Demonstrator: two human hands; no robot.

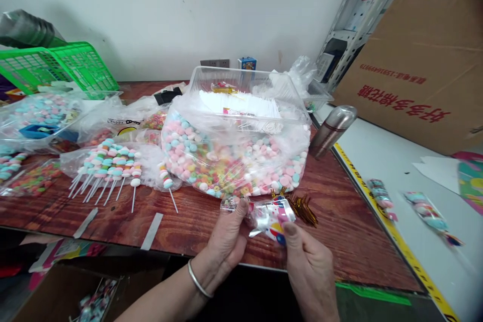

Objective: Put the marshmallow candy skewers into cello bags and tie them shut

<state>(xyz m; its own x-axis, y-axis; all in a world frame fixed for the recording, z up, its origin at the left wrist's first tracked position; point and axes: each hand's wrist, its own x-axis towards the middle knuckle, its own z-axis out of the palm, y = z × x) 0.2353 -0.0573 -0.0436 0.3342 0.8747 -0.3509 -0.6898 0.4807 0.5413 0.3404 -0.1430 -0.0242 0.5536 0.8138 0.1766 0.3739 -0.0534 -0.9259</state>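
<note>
My left hand [228, 234], with a silver bangle at the wrist, grips one end of a small printed candy bag [269, 216]. The thumb and fingers of my right hand [311, 261] pinch its other end. The bag is shiny, with clear film and coloured spots; what is inside is hard to make out. Just beyond it lies a bunch of gold twist ties [304, 209]. Left of my hands rest several marshmallow skewers [113, 161] on clear plastic, and a single skewer [165, 176] lies apart. Behind is a large clear bag of marshmallows and gummy rings [226, 171].
A clear tub [199, 80] of white sticks stands on the marshmallow bag. At right are a steel flask [332, 133], two wrapped skewers [426, 211] and a big carton [415, 70]. A green basket [83, 63] stands back left; below the table edge, an open box [56, 292] holds wrapped candy.
</note>
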